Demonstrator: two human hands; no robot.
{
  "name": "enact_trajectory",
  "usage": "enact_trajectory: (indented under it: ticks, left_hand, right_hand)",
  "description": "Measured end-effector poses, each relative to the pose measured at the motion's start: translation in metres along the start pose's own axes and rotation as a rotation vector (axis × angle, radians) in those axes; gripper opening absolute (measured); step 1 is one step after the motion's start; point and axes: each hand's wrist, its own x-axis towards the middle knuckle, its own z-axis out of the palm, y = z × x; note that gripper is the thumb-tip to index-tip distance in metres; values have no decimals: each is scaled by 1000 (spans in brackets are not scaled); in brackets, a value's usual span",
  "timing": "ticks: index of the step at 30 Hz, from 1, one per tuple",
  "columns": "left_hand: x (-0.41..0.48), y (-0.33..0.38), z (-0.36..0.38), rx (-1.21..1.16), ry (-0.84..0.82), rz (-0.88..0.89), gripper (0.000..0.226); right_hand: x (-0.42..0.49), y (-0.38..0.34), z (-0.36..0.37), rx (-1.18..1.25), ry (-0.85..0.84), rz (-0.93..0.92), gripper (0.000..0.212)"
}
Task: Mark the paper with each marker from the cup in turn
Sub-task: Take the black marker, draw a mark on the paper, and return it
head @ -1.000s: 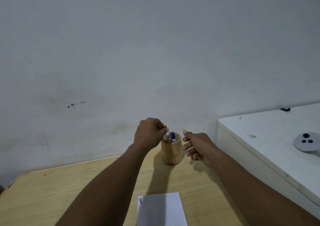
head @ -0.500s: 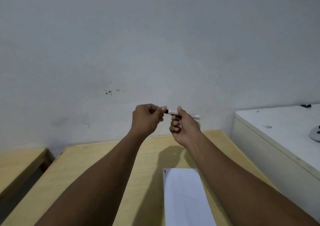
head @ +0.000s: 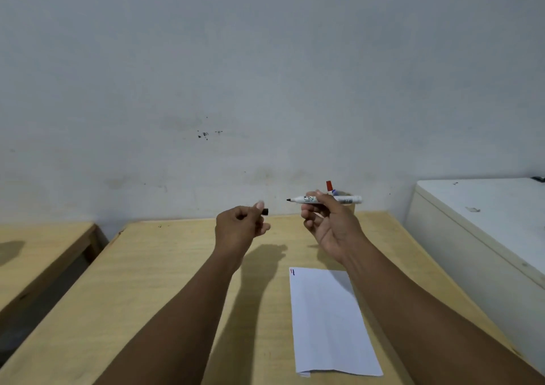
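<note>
My right hand (head: 330, 225) holds a white marker (head: 348, 199) level above the table, its bare black tip pointing left. My left hand (head: 240, 226) pinches the black cap (head: 265, 211) a short way left of that tip. A white sheet of paper (head: 327, 322) lies on the wooden table (head: 165, 266) below my right forearm, with small red and blue marks at its top left corner. Behind my right hand, a red-capped marker (head: 329, 185) and a blue one stick up from the cup, which my hand mostly hides.
A white cabinet (head: 483, 216) stands to the right of the table, taller than it. A second wooden table (head: 38, 246) sits to the left across a narrow gap. A plain wall runs just behind the table.
The marker came out of the cup into my two hands. My left hand has pulled the black cap off and moved left, leaving the tip bare.
</note>
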Motion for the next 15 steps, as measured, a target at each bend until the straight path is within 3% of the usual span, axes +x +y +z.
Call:
enact_trajectory:
  ticks: [6,11,15]
  left_hand:
    - [-11,-48,-25,764,-302,118,17]
    - [-20,-66,-20,842,-335,68,4]
    - [-23,-71,-17,884,-319,82,25]
  right_hand:
    - [1,14,-37,-444,147,-27,12]
    - [-9,47,-57,-566,128,-12,15]
    - [-12,65,-65,-615,109,17,5]
